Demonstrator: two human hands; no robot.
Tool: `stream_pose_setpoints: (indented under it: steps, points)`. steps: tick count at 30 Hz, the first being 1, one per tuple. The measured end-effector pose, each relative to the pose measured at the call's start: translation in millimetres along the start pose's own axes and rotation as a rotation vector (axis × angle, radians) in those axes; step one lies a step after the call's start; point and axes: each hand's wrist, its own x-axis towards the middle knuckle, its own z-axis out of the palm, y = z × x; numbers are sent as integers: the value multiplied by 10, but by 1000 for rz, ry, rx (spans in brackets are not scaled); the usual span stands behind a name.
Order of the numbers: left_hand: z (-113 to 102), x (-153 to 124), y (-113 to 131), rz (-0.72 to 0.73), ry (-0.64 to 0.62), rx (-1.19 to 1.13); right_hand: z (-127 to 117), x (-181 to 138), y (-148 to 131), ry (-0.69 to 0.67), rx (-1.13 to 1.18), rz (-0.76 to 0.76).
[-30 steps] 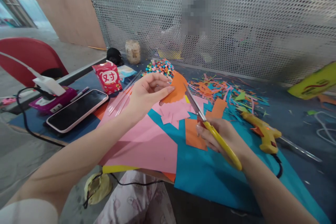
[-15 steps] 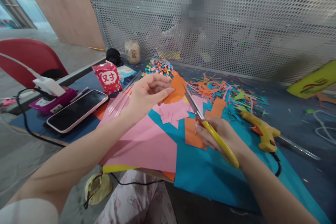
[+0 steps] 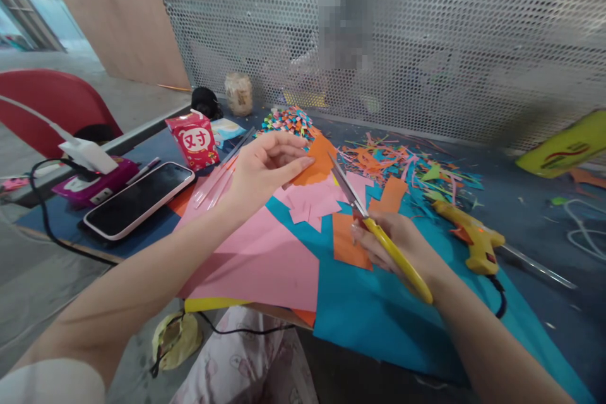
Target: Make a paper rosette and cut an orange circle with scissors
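Between the thumb and fingers of my left hand (image 3: pixel 265 170) is a piece of orange paper (image 3: pixel 319 158), held up above the table. My right hand (image 3: pixel 392 237) grips yellow-handled scissors (image 3: pixel 348 186), whose blade tips are at the right edge of that orange paper. Whether the blades touch it I cannot tell. Below lie cut pink paper pieces (image 3: pixel 312 202), an orange paper rectangle (image 3: pixel 349 246) beside my right fingers, a large pink sheet (image 3: pixel 265 271) and a blue sheet (image 3: pixel 369 315).
Paper strips (image 3: pixel 379 158) and a heap of small coloured pieces (image 3: pixel 288 120) lie behind my hands. A yellow glue gun (image 3: pixel 473 237) rests at right. At left are a phone (image 3: pixel 142 199), a red carton (image 3: pixel 193 139) and a purple power strip (image 3: pixel 97 183). A perforated metal panel (image 3: pixel 265 12) stands behind.
Hardly anything differs. Both hands, the orange paper and the scissors keep nearly the same places.
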Motion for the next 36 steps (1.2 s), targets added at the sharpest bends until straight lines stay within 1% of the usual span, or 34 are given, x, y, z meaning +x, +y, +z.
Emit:
stream_pose_setpoints:
  steps: [8,16,19,24,30,36]
  points:
    - [29,-17,-9,-9,-34,-61,-12,-3,-19,-15,-33,22]
    - [66,-38,-15,-112,-120,-151,-12,-8,-23,-6,-17,7]
    - [67,-41,-12,-121,-145,-161,-6,-8,-33,-7,-19,2]
    - [63,-45,-23,-118,-189,-165,6,-4,-33,-3,-3,-10]
    - [59,-40,-47,-126,-200,-141,3,1,-18,7,-5,-7]
    - [66,-68,-25,-170,-248,-105,16,-3,-24,7,-18,7]
